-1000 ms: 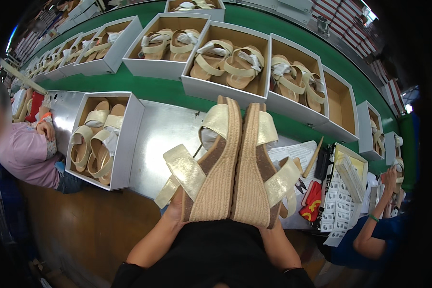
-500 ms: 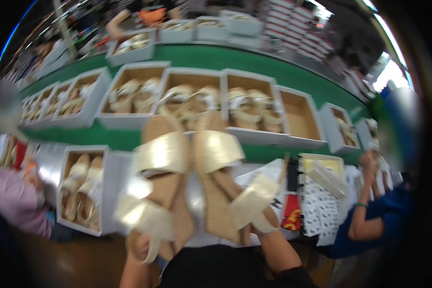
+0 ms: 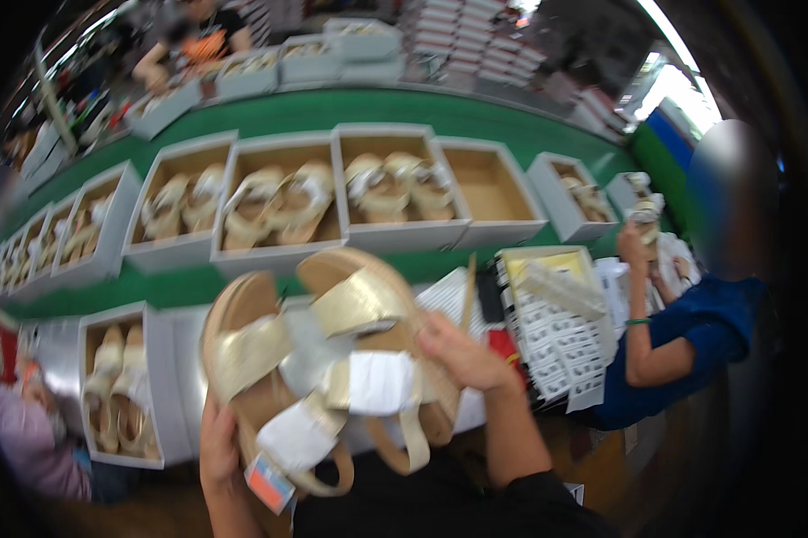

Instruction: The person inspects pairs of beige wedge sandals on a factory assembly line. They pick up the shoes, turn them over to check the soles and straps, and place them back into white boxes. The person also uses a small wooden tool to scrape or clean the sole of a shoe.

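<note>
In my left hand (image 3: 221, 444) is a pale gold sandal (image 3: 253, 359), gripped along its outer side. White paper wraps its ankle strap, and a small orange and blue tag (image 3: 269, 482) hangs near the heel. My right hand (image 3: 465, 352) grips the matching gold sandal (image 3: 361, 309) by its outer edge, the thumb on the side of the sole. This one also has white paper round its ankle strap. Both are held up side by side above the metal table, toes pointing away from me, footbeds facing me.
A green belt (image 3: 296, 115) carries open boxes of sandals, among them an empty box (image 3: 492, 184). At my left stands another sandal box (image 3: 157, 386). Right of me are a box of label sheets (image 3: 556, 336) and a co-worker in blue (image 3: 682, 345); another co-worker (image 3: 41, 439) sits left.
My hands have turned the two sandals, so their footbeds and paper-wrapped straps now face me. My right hand has moved up along its sandal's side. The view has swung to the right.
</note>
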Demonstrator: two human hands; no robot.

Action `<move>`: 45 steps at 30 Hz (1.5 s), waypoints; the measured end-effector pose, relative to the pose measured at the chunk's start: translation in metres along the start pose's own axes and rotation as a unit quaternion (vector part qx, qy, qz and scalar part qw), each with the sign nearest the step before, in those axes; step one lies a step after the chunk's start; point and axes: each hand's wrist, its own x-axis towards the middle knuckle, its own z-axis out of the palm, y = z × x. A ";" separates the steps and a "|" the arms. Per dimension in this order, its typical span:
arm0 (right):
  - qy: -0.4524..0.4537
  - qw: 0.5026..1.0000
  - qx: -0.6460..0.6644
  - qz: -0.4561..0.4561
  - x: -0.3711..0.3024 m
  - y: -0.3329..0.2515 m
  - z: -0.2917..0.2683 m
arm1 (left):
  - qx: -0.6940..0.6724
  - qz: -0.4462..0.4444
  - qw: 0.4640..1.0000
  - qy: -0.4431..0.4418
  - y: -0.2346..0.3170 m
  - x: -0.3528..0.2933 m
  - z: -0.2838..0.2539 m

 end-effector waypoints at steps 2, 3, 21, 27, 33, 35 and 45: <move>0.017 0.988 -0.118 -0.095 0.010 0.005 0.007 | 0.143 -0.010 0.989 -0.026 0.014 0.000 -0.007; 0.024 0.974 -0.194 -0.118 0.012 -0.001 0.014 | 0.156 -0.022 0.987 -0.013 0.020 -0.004 -0.003; 0.021 0.940 -0.306 -0.149 0.025 -0.008 0.032 | 0.225 -0.039 0.973 0.011 0.035 -0.017 0.013; 0.035 0.944 -0.304 -0.124 0.025 -0.008 0.034 | 0.241 -0.050 0.969 0.000 0.036 -0.016 0.006; 0.085 0.957 -0.258 -0.105 0.026 0.011 0.024 | 0.285 -0.063 0.956 0.032 0.040 -0.015 0.005; 0.087 0.968 -0.219 -0.091 0.033 0.020 0.019 | 0.302 -0.055 0.950 0.063 0.043 -0.017 0.007; 0.159 0.966 -0.198 -0.051 0.033 0.039 -0.015 | 0.205 -0.022 0.964 0.168 0.021 0.014 -0.009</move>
